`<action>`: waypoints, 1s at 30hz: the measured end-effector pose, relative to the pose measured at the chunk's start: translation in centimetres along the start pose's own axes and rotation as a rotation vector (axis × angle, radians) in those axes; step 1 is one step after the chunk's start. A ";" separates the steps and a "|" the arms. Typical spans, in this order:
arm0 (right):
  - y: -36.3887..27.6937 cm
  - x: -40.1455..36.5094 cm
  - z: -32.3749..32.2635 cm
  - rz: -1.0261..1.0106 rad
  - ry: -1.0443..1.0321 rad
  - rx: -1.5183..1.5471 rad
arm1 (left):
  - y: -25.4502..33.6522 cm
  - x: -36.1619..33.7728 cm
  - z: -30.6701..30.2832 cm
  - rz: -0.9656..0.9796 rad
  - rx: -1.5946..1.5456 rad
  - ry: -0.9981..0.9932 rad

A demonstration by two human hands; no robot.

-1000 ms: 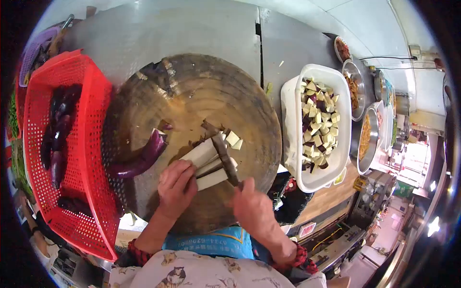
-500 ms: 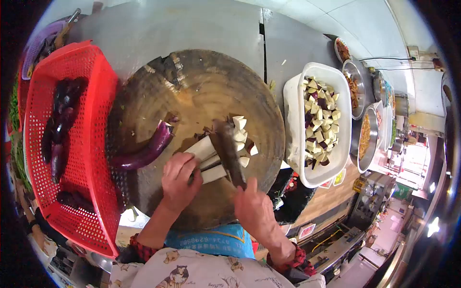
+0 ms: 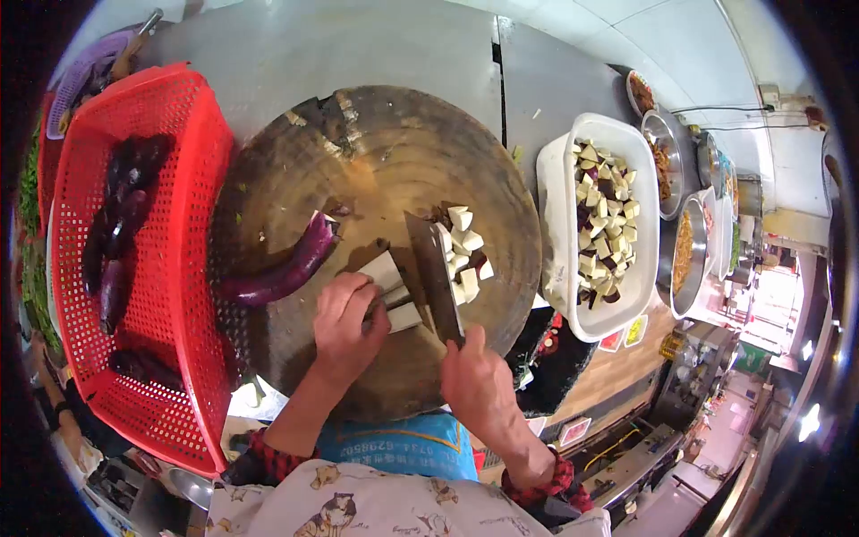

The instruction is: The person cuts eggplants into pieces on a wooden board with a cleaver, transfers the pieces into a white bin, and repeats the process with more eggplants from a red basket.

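Observation:
On a round wooden chopping block [image 3: 376,143], my left hand [image 3: 347,324] presses several long eggplant strips [image 3: 383,270] together, its fingers curled over them. My right hand [image 3: 479,374] grips the handle of a cleaver [image 3: 429,273], whose broad blade stands just right of the strips' cut ends. Cut eggplant chunks [image 3: 465,243] lie against the far side of the blade, white flesh showing. A whole purple eggplant [image 3: 291,268] with its top trimmed off rests on the block's left part, near a small cut scrap [image 3: 340,210].
Left of the block stands a red perforated basket [image 3: 201,268] with several dark eggplants [image 3: 121,206]. At the right, a white tub [image 3: 552,215] holds many eggplant chunks. Metal bowls [image 3: 667,143] of food stand beyond it. A blue bag [image 3: 398,447] shows below the block.
The cleaver has shifted right, away from the strips, pushing cut chunks along with it. The strips look shorter. My left hand stays on them, and the whole view has shifted slightly.

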State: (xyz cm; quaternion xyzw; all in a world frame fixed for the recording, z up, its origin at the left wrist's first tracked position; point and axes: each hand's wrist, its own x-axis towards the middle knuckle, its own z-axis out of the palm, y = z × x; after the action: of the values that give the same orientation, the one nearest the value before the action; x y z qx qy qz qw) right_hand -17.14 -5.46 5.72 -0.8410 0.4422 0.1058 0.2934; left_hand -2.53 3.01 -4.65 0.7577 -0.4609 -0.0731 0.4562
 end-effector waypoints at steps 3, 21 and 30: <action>-1.6 -2.7 -1.2 0.055 -0.001 0.063 | 0.1 -0.2 -1.0 -0.010 0.001 0.048; -3.1 -3.8 1.1 0.079 -0.161 -0.026 | -0.7 -0.6 -2.2 -0.048 0.009 0.054; -2.4 -1.1 2.3 -0.005 -0.028 0.093 | -1.2 -1.0 -1.6 -0.076 0.029 0.076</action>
State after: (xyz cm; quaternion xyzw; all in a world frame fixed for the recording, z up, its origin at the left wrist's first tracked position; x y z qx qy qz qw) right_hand -15.69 -2.30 5.29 -0.8260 0.4402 0.0960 0.3387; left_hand -1.51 5.02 -4.91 0.7833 -0.4153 -0.0550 0.4592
